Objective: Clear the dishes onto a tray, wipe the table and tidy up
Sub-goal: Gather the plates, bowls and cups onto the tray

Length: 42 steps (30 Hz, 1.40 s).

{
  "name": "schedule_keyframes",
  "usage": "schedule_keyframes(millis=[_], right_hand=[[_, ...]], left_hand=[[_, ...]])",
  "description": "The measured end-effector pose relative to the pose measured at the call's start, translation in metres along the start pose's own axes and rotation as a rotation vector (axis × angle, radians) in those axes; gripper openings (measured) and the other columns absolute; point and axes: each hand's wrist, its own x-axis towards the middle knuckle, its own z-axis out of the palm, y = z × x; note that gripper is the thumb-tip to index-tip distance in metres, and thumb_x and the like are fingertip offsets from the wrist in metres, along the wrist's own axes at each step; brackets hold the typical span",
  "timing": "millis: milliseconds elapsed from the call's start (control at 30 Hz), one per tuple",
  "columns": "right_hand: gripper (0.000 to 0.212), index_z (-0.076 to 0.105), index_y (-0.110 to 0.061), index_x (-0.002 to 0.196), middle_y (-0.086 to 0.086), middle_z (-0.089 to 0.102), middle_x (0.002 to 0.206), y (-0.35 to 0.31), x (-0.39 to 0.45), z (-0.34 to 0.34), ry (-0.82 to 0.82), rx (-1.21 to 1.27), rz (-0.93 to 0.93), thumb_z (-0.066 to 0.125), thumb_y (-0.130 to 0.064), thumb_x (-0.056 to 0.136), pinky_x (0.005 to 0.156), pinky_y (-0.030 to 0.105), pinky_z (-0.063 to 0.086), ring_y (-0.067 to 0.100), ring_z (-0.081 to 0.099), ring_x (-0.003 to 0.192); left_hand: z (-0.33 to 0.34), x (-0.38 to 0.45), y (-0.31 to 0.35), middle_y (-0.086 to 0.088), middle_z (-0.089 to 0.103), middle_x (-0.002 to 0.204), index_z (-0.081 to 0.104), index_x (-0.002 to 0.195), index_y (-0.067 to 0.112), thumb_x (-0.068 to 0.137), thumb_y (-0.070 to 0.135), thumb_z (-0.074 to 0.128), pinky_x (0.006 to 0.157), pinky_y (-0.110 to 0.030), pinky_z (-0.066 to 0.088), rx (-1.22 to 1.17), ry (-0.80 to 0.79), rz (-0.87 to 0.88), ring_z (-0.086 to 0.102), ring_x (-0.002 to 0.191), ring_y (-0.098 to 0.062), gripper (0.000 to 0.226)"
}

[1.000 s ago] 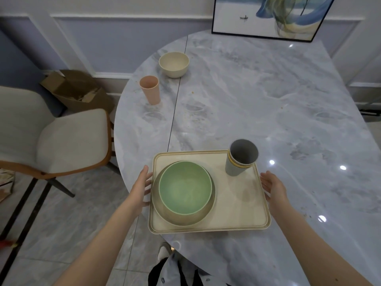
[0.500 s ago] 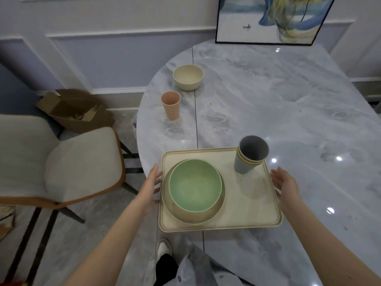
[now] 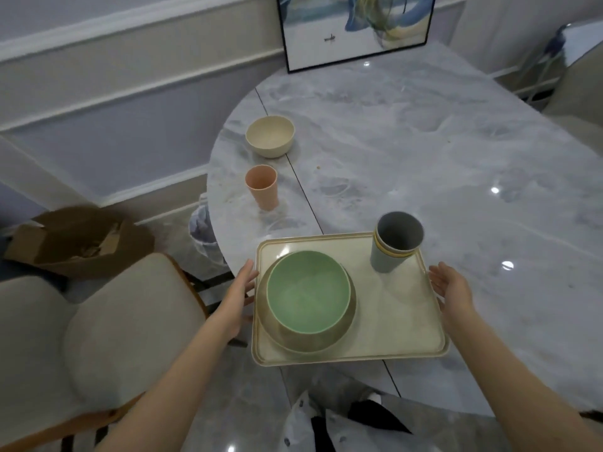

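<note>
A cream tray (image 3: 394, 324) lies at the near edge of the marble table (image 3: 424, 151), its front left corner past the edge. On it a green bowl (image 3: 308, 290) sits nested in a larger beige bowl (image 3: 326, 343), and stacked grey cups (image 3: 393, 247) stand at the back right corner. My left hand (image 3: 239, 288) presses the tray's left side and my right hand (image 3: 452, 287) its right side, fingers extended forward. Farther left on the table stand a pink cup (image 3: 262, 187) and a cream bowl (image 3: 270, 136).
A cushioned chair (image 3: 104, 321) stands close on my left, with a cardboard box (image 3: 78, 239) on the floor behind it. A lined bin (image 3: 202, 223) sits by the table's left edge. A framed picture (image 3: 352, 24) leans on the wall at the table's far end.
The tray, between my hands, has shifted left along the table's near edge, closer to the pink cup. My view has swung with it.
</note>
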Motion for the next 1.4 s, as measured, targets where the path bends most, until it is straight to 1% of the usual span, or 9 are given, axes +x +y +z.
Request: schedule_keyframes(millis=[167,233,400,800,933,1033,1233,1300,1400], right_hand=[[0.026,0.065,-0.012,0.101,0.003,0.064,0.107,0.004,0.003,-0.010,0.084,0.075,-0.017,0.054,-0.032,0.089,0.091,0.032,0.041,0.019,0.056,0.102],[0.024,0.065,-0.013,0.099,0.002,0.064,0.108,0.004,0.007,-0.014,0.102,0.100,-0.014,0.054,-0.031,0.089,0.092,0.031,0.040,0.018,0.057,0.102],[0.021,0.065,-0.013,0.098,0.003,0.065,0.106,0.004,0.015,-0.016,0.129,0.172,0.005,0.055,-0.029,0.088,0.079,0.027,0.040,0.018,0.058,0.098],[0.015,0.064,-0.014,0.090,0.004,0.065,0.105,0.010,0.024,-0.001,0.258,0.256,0.074,0.057,-0.027,0.089,0.089,0.035,0.043,0.020,0.058,0.099],[0.013,0.063,-0.014,0.086,0.006,0.063,0.107,0.021,0.013,0.023,0.316,0.342,0.072,0.056,-0.024,0.090,0.085,0.034,0.046,0.019,0.059,0.094],[0.015,0.062,-0.011,0.091,0.003,0.062,0.103,0.032,0.001,0.043,0.368,0.402,0.073,0.054,-0.024,0.091,0.069,0.027,0.044,0.014,0.058,0.083],[0.013,0.064,-0.014,0.075,0.000,0.062,0.072,0.063,-0.020,0.068,0.435,0.388,0.049,0.059,-0.022,0.084,0.058,0.029,0.043,0.015,0.056,0.066],[0.013,0.065,-0.017,0.071,0.000,0.063,0.071,0.069,-0.024,0.068,0.439,0.315,0.023,0.061,-0.023,0.082,0.063,0.033,0.046,0.016,0.057,0.068],[0.010,0.066,-0.022,0.080,-0.004,0.065,0.081,0.076,-0.028,0.066,0.424,0.242,-0.017,0.058,-0.024,0.086,0.064,0.030,0.046,0.013,0.060,0.079]], left_hand=[[0.009,0.009,0.011,0.000,0.049,0.138,0.060,0.108,0.040,0.079,0.075,0.040,0.095,-0.050,0.034,0.041,-0.065,-0.008,0.047,0.118,-0.024,0.049],[0.017,0.013,0.017,0.003,0.051,0.134,0.061,0.104,0.041,0.079,0.074,0.040,0.086,-0.046,0.039,0.046,-0.079,-0.019,0.048,0.114,-0.022,0.046],[0.030,0.027,0.032,0.006,0.050,0.137,0.055,0.122,0.036,0.083,0.072,0.037,0.090,-0.046,0.038,0.089,-0.087,-0.013,0.047,0.114,-0.020,0.056],[0.042,0.080,0.067,0.003,0.046,0.140,0.050,0.128,0.033,0.087,0.068,0.033,0.090,-0.046,0.035,0.208,-0.132,-0.015,0.045,0.112,-0.020,0.057],[0.028,0.100,0.083,0.004,0.049,0.129,0.051,0.123,0.034,0.087,0.067,0.034,0.088,-0.043,0.037,0.281,-0.196,-0.019,0.045,0.110,-0.019,0.053],[0.015,0.113,0.092,0.006,0.051,0.119,0.050,0.125,0.033,0.087,0.066,0.036,0.088,-0.042,0.038,0.323,-0.232,-0.021,0.048,0.106,-0.018,0.052],[0.004,0.128,0.110,0.013,0.061,0.089,0.060,0.093,0.035,0.092,0.060,0.035,0.063,-0.028,0.042,0.435,-0.302,0.088,0.056,0.084,-0.005,0.035],[0.003,0.132,0.111,0.009,0.063,0.100,0.060,0.099,0.036,0.093,0.059,0.032,0.077,-0.034,0.048,0.486,-0.334,0.121,0.058,0.098,-0.013,0.037],[0.001,0.140,0.110,0.002,0.056,0.126,0.052,0.119,0.037,0.093,0.059,0.029,0.105,-0.049,0.038,0.554,-0.357,0.174,0.052,0.118,-0.023,0.041]])
